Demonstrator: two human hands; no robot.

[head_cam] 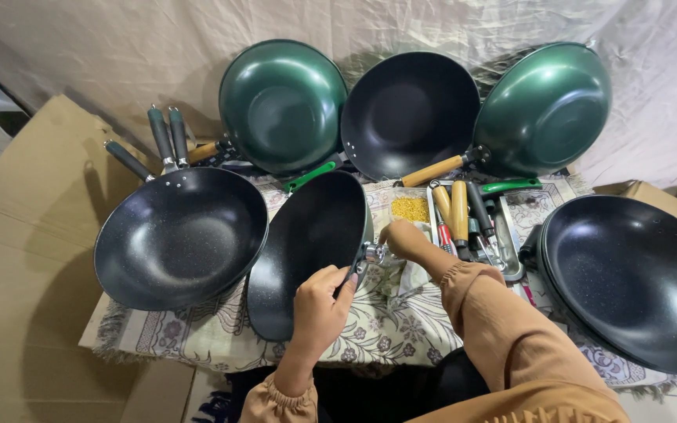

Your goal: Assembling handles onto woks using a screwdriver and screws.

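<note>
Wok (311, 247) is tilting on its rim mid-cloth (385, 329), looking heavy, stiff and slick; the rim seems the safest grab. Left hand (319, 309) is gripping that rim, right hand (403, 237) is pinching the metal handle stub (371, 252).

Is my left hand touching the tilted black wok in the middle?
Touching. The head view shows the left hand gripping the rim of the tilted black wok, its fingers curled over the edge with no gap showing.
</note>
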